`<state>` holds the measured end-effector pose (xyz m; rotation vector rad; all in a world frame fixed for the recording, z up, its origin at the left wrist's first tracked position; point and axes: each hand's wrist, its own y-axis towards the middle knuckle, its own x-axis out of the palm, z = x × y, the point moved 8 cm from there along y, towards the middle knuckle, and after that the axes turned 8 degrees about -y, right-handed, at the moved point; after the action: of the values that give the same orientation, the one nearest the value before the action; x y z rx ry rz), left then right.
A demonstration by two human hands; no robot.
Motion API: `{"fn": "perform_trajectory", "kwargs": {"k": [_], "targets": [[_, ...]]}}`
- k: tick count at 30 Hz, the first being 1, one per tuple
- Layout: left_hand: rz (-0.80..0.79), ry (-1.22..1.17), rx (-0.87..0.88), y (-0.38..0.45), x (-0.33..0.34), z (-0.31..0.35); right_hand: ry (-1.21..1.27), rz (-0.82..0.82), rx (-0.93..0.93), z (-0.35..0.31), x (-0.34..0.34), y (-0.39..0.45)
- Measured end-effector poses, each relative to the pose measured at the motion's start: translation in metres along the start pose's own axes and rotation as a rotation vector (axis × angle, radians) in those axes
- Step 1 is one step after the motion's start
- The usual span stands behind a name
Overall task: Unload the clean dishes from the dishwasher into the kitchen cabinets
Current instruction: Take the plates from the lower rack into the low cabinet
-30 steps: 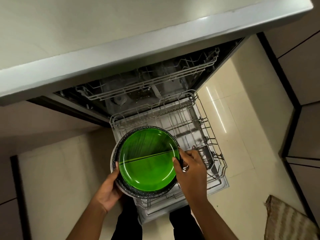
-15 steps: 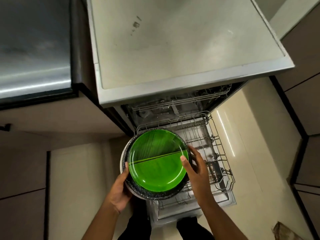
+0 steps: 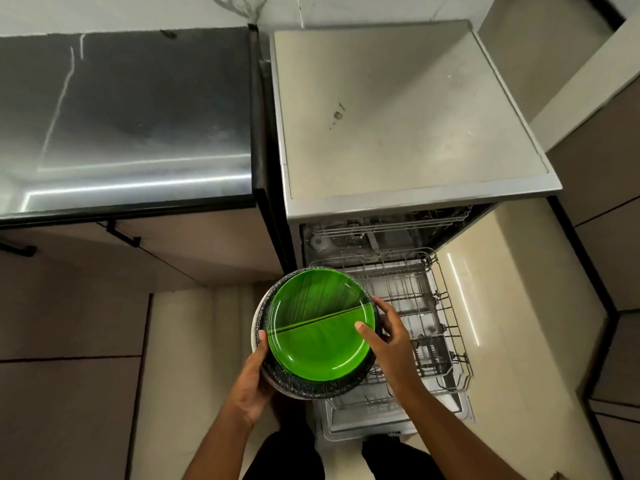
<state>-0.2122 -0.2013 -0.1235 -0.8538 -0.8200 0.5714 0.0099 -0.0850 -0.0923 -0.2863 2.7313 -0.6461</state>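
Both hands are clamped on a stack of plates, held out over the near-left corner of the dishwasher's lower rack [image 3: 412, 317]. Left hand [image 3: 251, 386] cups the stack's left rim, thumb hooked over the speckled dark plate [image 3: 311, 391]; right hand [image 3: 388, 336] wraps the right rim, thumb pressed onto the green plate [image 3: 320, 327] sitting on top. A sliver of a white plate [image 3: 255, 327] peeks out on the left, under the dark one.

Relative to the rack: it's pulled right out over the open door, wire edges running along its right side with pale floor [image 3: 512, 292] beyond. Behind it the dishwasher [image 3: 398, 116] top sticks forward, shading the upper rack [image 3: 388, 225], whose contents are hard to make out. Left of the rack, a strip of floor runs beside the cabinet fronts [image 3: 194, 251] under a glossy black countertop [image 3: 124, 119].

The stack hides the rack's near-left corner. How many plates lie beneath the green one, cannot tell. Both forearms are cut off by the bottom edge
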Motion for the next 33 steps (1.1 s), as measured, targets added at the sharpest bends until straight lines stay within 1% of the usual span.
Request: {"fn": "perform_trajectory", "kwargs": {"k": [3, 6, 11, 14, 21, 26, 33], "targets": [[0.004, -0.023, 0.002, -0.015, -0.002, 0.009, -0.057, 0.000, -0.002, -0.019, 0.007, -0.013], [-0.026, -0.059, 0.008, -0.027, -0.002, 0.025, -0.069, 0.030, 0.010, -0.031, 0.016, -0.023], [-0.089, -0.035, 0.034, -0.039, -0.002, 0.060, -0.082, 0.087, 0.011, -0.048, 0.038, -0.043], [-0.088, -0.031, 0.062, -0.041, -0.011, 0.076, -0.086, 0.092, -0.008, -0.059, 0.053, -0.047], [-0.077, -0.091, 0.128, -0.056, -0.041, 0.097, -0.092, 0.053, -0.029, -0.084, 0.085, -0.061], [-0.062, -0.154, 0.157, -0.073, -0.065, 0.092, -0.122, 0.020, -0.070, -0.084, 0.102, -0.072], [0.076, -0.330, 0.264, -0.133, -0.135, 0.084, -0.187, -0.151, -0.151, -0.097, 0.165, -0.115]]}}
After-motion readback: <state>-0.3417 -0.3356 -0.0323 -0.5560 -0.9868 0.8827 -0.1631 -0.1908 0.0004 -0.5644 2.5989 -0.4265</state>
